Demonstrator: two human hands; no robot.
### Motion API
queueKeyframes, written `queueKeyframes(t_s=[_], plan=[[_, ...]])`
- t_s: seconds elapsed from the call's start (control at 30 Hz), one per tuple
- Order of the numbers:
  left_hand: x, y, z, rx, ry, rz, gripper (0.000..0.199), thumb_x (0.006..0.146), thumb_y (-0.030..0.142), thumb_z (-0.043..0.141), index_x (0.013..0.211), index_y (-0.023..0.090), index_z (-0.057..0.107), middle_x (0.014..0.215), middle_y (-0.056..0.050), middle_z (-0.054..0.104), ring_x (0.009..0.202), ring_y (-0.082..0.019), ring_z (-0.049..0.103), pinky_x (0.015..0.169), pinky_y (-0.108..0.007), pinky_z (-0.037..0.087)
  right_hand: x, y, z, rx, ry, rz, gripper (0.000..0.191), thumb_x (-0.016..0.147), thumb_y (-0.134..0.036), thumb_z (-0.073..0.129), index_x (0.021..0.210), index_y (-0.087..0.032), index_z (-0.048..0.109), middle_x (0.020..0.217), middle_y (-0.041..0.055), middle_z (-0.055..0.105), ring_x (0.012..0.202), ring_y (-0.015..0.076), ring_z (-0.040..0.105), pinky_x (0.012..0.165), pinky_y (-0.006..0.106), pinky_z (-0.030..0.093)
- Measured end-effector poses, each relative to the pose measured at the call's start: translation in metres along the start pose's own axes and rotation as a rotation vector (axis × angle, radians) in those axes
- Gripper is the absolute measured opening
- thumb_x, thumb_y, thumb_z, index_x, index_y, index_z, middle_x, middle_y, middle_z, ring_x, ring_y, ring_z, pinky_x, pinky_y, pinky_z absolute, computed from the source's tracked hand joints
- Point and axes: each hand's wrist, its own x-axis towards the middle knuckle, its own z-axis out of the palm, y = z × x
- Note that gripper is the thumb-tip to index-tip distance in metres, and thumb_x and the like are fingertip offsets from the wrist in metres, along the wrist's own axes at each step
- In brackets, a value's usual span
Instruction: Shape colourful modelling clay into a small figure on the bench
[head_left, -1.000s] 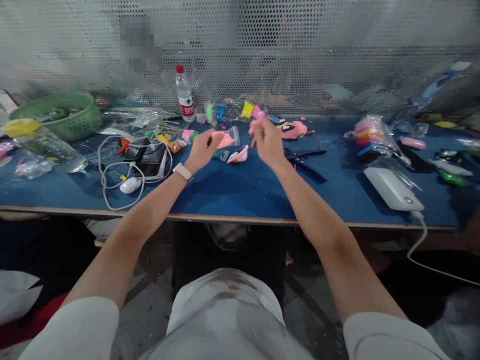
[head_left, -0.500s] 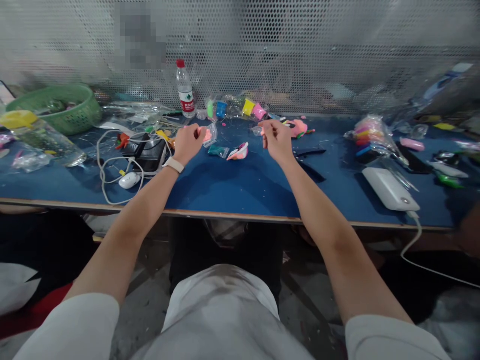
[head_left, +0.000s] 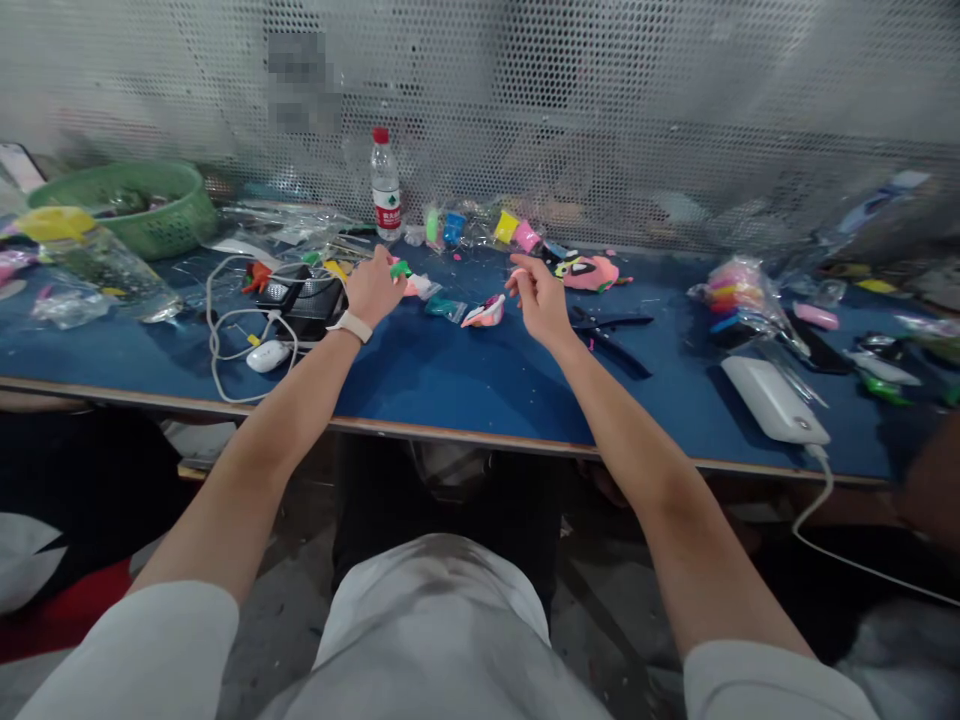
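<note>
My left hand [head_left: 375, 287], with a white band at the wrist, is closed on a small green piece [head_left: 400, 268]. Beside its fingertips lies a clear packet with pink material [head_left: 420, 287]. My right hand [head_left: 541, 302] hovers with its fingers curled together; a small pinkish bit seems to be at the fingertips, too small to make out. Between the hands sit a teal packet [head_left: 445, 309] and a pink and white modelled piece [head_left: 484, 313]. Behind my right hand is a pink figure with green and black parts [head_left: 591, 272].
Black pliers [head_left: 611, 340] lie right of my right hand. A bottle [head_left: 386, 190] stands at the back. Cables and a black box [head_left: 311, 300] are at left, beyond them a green basket [head_left: 161, 225]. A white power bank [head_left: 772, 400] lies at right.
The view has shifted slightly. A green piece now shows at my left fingertips, where pink material was before. The clear plastic by my right fingertips no longer shows.
</note>
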Motion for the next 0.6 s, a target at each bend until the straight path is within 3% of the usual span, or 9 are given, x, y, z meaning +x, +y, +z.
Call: queueKeyframes(t_s=[0.1, 0.2, 0.3, 0.47, 0.6], plan=[[-0.011, 0.016, 0.01, -0.105, -0.033, 0.173, 0.042, 0.11, 0.043, 0.063, 0.144, 0.019, 0.067, 0.12, -0.019, 0.077, 0.127, -0.04, 0.072, 0.117, -0.057, 0.055, -0.002, -0.001, 0.001, -0.029, -0.004, 0.029, 0.068, 0.109, -0.09, 0.054, 0.128, -0.028, 0.076, 0.104, 0.007, 0.083, 0.094, 0.0256, 0.077, 0.09, 0.044, 0.065], [-0.03, 0.041, 0.025, -0.188, -0.162, 0.463, 0.043, 0.114, 0.05, 0.061, 0.142, 0.018, 0.071, 0.135, -0.02, 0.074, 0.137, -0.039, 0.069, 0.128, -0.058, 0.051, -0.003, -0.005, 0.002, -0.035, 0.027, 0.017, 0.065, 0.105, -0.09, 0.061, 0.113, -0.027, 0.072, 0.1, 0.0069, 0.083, 0.096, 0.0271, 0.079, 0.091, 0.044, 0.063], [-0.048, 0.06, 0.038, -0.196, -0.184, 0.651, 0.056, 0.115, 0.058, 0.058, 0.152, 0.019, 0.071, 0.163, -0.022, 0.063, 0.161, -0.042, 0.051, 0.14, -0.065, 0.038, -0.003, -0.008, 0.001, -0.043, 0.057, 0.014, 0.058, 0.109, -0.086, 0.056, 0.106, -0.028, 0.063, 0.089, 0.0038, 0.078, 0.085, 0.0244, 0.074, 0.092, 0.044, 0.06], [-0.059, 0.06, 0.05, -0.23, -0.335, 0.746, 0.072, 0.113, 0.063, 0.06, 0.173, 0.023, 0.06, 0.176, -0.021, 0.056, 0.172, -0.046, 0.039, 0.146, -0.073, 0.019, 0.0, -0.004, -0.001, -0.146, 0.071, 0.195, 0.044, 0.116, -0.071, 0.047, 0.109, -0.028, 0.057, 0.09, 0.0046, 0.07, 0.087, 0.0267, 0.069, 0.095, 0.046, 0.058], [-0.057, 0.054, 0.05, -0.259, -0.383, 0.748, 0.073, 0.113, 0.061, 0.06, 0.177, 0.028, 0.057, 0.18, -0.019, 0.054, 0.173, -0.045, 0.038, 0.146, -0.074, 0.015, 0.001, -0.001, -0.008, -0.31, 0.017, 0.402, 0.05, 0.104, -0.076, 0.067, 0.096, -0.028, 0.058, 0.086, 0.0065, 0.07, 0.094, 0.032, 0.07, 0.098, 0.048, 0.057]])
